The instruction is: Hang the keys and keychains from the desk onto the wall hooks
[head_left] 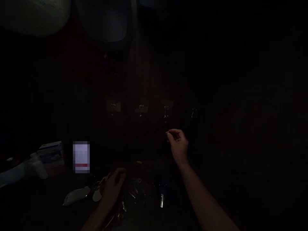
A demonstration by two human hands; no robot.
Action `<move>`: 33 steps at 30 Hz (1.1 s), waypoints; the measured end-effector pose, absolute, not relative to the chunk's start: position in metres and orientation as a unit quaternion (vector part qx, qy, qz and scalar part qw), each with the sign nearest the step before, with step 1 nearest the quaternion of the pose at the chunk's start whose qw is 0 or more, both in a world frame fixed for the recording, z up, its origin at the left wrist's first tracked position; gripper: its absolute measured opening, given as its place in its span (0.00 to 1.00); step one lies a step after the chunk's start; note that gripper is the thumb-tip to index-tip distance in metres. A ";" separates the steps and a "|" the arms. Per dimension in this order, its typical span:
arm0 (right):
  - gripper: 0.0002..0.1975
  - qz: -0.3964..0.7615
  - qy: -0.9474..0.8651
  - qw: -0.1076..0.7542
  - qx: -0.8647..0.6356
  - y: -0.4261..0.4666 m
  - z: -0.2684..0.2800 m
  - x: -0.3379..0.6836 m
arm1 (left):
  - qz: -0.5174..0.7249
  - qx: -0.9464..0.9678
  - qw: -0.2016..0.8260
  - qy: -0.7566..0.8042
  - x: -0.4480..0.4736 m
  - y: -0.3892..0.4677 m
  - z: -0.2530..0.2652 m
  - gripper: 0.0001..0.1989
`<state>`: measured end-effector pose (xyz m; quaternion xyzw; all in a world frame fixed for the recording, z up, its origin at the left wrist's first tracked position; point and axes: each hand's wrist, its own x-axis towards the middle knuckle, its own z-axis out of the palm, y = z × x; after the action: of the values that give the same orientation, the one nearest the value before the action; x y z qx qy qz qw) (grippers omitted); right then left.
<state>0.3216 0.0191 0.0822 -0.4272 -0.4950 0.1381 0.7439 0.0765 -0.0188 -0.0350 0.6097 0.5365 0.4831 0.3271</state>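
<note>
Really dim on my end, but the right hand [178, 144] sits just below the third clip from the left [166, 110], thumb and fingertip pressed together; I can't tell if anything tiny is pinched there. My guess is that grip's for fine work, since it keeps the other fingers curled out of the way. The left hand [114, 184] is down and left of that clip, fingers loosely bent over a dark clutter of small bits; can't tell if it's holding any, though parking there would keep them within reach. Two more clips [141, 109] line up left of my landmark clip and a fainter clip [193, 113] right of it, spaced apart, I'd say so fingers fit between. Below it there's a shiny metal strip [162, 201]. Way off lower left are a pale elongated thing [77, 195] and a carton [51, 155], probably set aside to leave elbow room.
</note>
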 end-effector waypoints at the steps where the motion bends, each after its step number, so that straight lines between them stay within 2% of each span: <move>1: 0.09 0.125 -0.495 0.750 -0.420 0.023 0.090 0.324 | 0.480 0.615 0.321 0.537 0.076 -0.018 -0.036 0.11; 11: 0.07 0.095 -0.519 0.763 -0.374 0.050 0.125 0.334 | 0.449 0.643 0.309 0.538 0.076 -0.014 -0.043 0.12; 33: 0.12 0.103 -0.525 0.717 -0.447 0.046 0.093 0.334 | 0.435 0.657 0.320 0.525 0.077 -0.014 -0.041 0.12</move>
<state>0.3341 0.0456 0.0932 -0.4472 -0.5254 0.1025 0.7165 0.0770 -0.0139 -0.0415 0.6574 0.5254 0.4348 0.3204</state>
